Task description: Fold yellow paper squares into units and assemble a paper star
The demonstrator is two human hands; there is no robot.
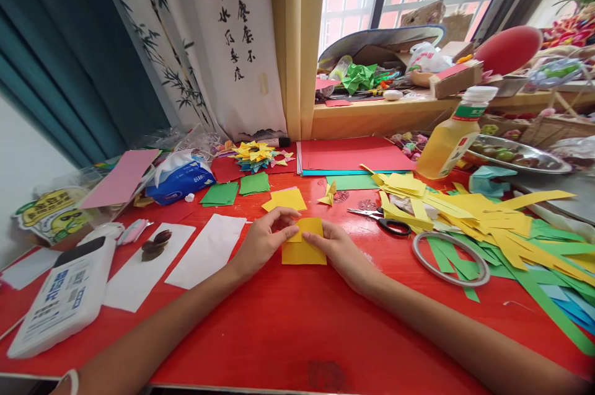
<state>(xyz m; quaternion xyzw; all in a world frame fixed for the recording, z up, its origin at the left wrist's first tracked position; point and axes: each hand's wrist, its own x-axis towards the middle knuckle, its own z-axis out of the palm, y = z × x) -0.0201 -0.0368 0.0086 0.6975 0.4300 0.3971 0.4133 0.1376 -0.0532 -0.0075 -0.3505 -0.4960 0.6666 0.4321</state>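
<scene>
A small yellow sheet of paper [304, 253] lies between my hands on the red table, with a crease or overlapping edge across its middle. My left hand [269, 239] pinches its upper left side between thumb and fingers. On the upper right side, my right hand [335, 249] grips it, the thumb on top and the fingers partly hidden. Just beyond my fingers is a stack of yellow paper squares [287, 199]. A small folded yellow paper piece [328, 194] stands to the right of that stack.
Scissors [383, 221] and a tape roll [450, 258] lie right, beside yellow and green paper strips [493, 221]. A juice bottle [453, 134] stands behind them. Left are white sheets [207, 251], a white box [65, 296] and a tissue pack [181, 178]. Red paper [356, 154] lies at the back.
</scene>
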